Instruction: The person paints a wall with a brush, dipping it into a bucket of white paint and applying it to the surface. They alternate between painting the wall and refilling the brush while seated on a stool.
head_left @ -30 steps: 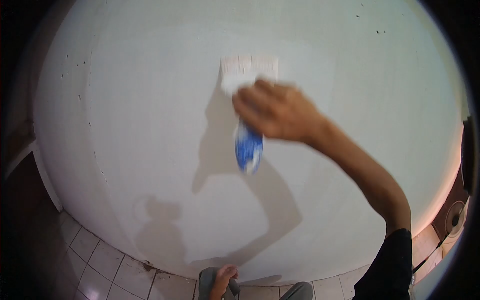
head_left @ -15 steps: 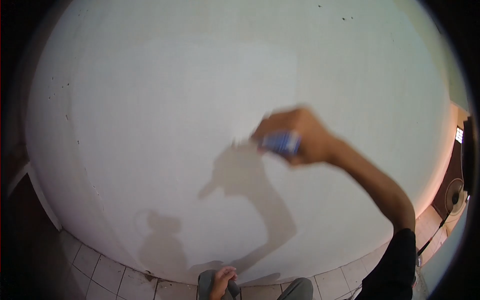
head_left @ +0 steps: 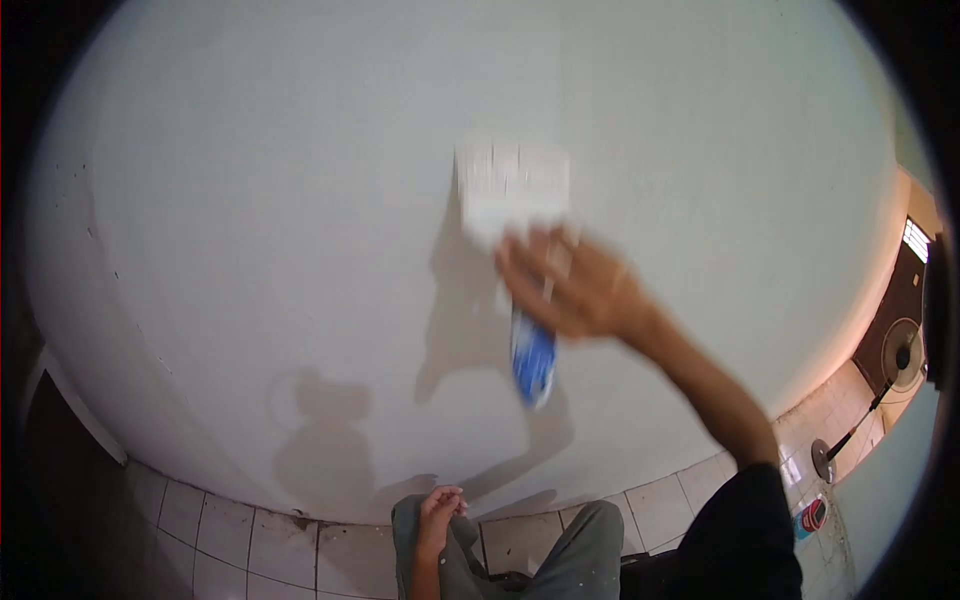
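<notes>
My right hand (head_left: 580,285) is closed around a wide paintbrush with a blue handle (head_left: 534,365) and pale bristles (head_left: 515,180). The brush is upright, bristles up against the white wall (head_left: 300,220), its handle end sticking out below my fingers. Both hand and brush are slightly blurred. Down low, my left hand (head_left: 440,508) rests at my left knee (head_left: 408,530), fingers loosely curled and nothing visible in them.
A tiled floor (head_left: 280,550) runs along the wall's foot. To the right stand a pedestal fan (head_left: 902,355) and a small red-and-blue can (head_left: 812,518). A dark doorway (head_left: 65,430) is at the left. Shadows of my head and arm fall on the wall.
My right hand has turned the brush from pointing sideways to upright, with its bristles now spread on the wall above the hand. My left hand stays by the knee. The view has shifted slightly.
</notes>
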`<control>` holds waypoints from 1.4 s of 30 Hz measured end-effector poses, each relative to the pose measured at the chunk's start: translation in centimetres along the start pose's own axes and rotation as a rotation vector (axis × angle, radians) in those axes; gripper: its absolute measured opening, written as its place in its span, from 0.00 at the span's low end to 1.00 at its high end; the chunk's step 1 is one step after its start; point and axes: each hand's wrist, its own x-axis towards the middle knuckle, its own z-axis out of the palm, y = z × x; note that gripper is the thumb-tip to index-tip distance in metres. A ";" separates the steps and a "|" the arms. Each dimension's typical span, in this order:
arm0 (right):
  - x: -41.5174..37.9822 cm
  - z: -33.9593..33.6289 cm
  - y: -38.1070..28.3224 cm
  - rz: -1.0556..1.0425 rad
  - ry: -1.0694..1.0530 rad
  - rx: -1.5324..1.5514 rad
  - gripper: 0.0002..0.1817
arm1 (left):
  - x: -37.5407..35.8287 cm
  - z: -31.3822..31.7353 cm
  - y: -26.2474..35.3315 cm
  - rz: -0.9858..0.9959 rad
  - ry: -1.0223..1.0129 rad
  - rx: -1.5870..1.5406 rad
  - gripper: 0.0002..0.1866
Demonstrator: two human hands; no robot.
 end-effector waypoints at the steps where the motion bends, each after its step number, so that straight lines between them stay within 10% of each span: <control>1: -1.9 -0.5 -4.4 0.051 -0.075 0.037 0.14 | -0.2 0.0 -0.1 -0.009 0.006 -0.001 0.09; 6: -7.2 -3.5 -19.3 0.031 -0.256 0.514 0.16 | -0.4 0.5 0.2 -0.038 0.030 -0.042 0.09; 11: -4.2 -1.9 -15.3 0.287 -0.319 0.927 0.19 | 0.3 0.8 -0.1 -0.013 -0.004 0.013 0.09; 17: 6.2 -1.2 1.5 0.409 -0.038 0.629 0.12 | -0.3 0.9 0.6 -0.025 -0.016 -0.015 0.09; 18: 6.6 -1.1 2.3 0.369 0.078 0.530 0.23 | -0.4 1.1 0.4 -0.020 -0.012 -0.018 0.09; 23: 4.8 0.1 -2.6 0.250 0.228 0.165 0.14 | -0.3 0.9 0.7 -0.021 0.010 -0.037 0.09; 34: -10.9 -5.0 -31.9 0.430 -0.535 0.704 0.14 | -0.2 0.6 0.6 -0.059 0.068 -0.025 0.08; 42: -12.5 -3.7 -27.2 0.299 -0.623 0.992 0.22 | -1.0 -0.9 1.0 0.036 0.065 -0.018 0.08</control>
